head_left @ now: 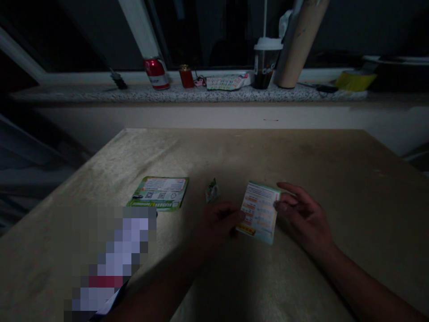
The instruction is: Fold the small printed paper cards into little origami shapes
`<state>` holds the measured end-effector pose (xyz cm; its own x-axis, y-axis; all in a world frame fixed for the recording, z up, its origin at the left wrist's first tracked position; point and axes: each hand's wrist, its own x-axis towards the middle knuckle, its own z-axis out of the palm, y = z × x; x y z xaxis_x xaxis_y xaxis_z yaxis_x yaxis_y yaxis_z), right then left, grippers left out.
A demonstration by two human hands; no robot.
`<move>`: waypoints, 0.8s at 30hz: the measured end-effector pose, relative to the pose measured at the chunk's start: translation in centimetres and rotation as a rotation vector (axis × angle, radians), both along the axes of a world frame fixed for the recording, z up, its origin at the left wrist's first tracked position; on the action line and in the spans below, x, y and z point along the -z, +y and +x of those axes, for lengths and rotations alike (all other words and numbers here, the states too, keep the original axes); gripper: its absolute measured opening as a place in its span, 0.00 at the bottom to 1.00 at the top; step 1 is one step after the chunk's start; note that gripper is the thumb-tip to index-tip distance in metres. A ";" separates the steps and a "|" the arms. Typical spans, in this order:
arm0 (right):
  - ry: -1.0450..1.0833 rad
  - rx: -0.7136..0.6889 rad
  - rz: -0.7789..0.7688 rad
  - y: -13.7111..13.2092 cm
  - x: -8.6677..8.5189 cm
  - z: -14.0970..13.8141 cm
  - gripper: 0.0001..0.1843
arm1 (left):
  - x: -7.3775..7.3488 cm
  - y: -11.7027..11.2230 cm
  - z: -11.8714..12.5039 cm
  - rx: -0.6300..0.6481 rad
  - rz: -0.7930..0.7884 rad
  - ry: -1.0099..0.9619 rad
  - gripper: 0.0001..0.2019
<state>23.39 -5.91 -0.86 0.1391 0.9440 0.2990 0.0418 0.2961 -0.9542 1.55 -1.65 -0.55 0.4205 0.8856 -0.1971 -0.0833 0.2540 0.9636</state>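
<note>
Between my two hands is a printed leaflet [259, 212], tilted, with white and orange blocks of small text. My left hand [223, 219] pinches its left edge between thumb and fingers. At the opposite edge, my right hand [303, 212] grips with thumb and a finger while its index finger stretches out above. A small clear packet [212, 191] with something green in it lies just beyond my left hand. Further left, a green printed card or flat package [159, 192] with code squares rests on the table.
The bare table [214, 152] meets a wall under a granite windowsill [201, 96]. On the sill stand a red can [156, 74], a small red jar [186, 77], a crumpled wrapper [228, 82], a lidded cup with straw [264, 65], a cardboard tube [300, 44] and yellow tape [355, 81]. A pixelated object [117, 259] lies front left.
</note>
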 end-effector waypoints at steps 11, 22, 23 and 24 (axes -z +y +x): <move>-0.271 -0.063 0.233 -0.4 -0.5 0.1 0.20 | -0.2 0.5 -0.5 -0.020 0.078 -0.133 0.12; -0.077 -0.175 0.128 -0.8 -0.5 -0.4 0.13 | -0.3 0.8 -1.1 0.008 0.626 -0.039 0.07; -0.074 -0.180 0.126 -0.8 -0.4 -0.4 0.13 | -0.2 0.9 -1.1 0.016 0.638 -0.056 0.06; -0.070 -0.185 0.126 -0.8 -0.4 -0.4 0.12 | -0.1 1.0 -1.1 0.028 0.640 -0.072 0.06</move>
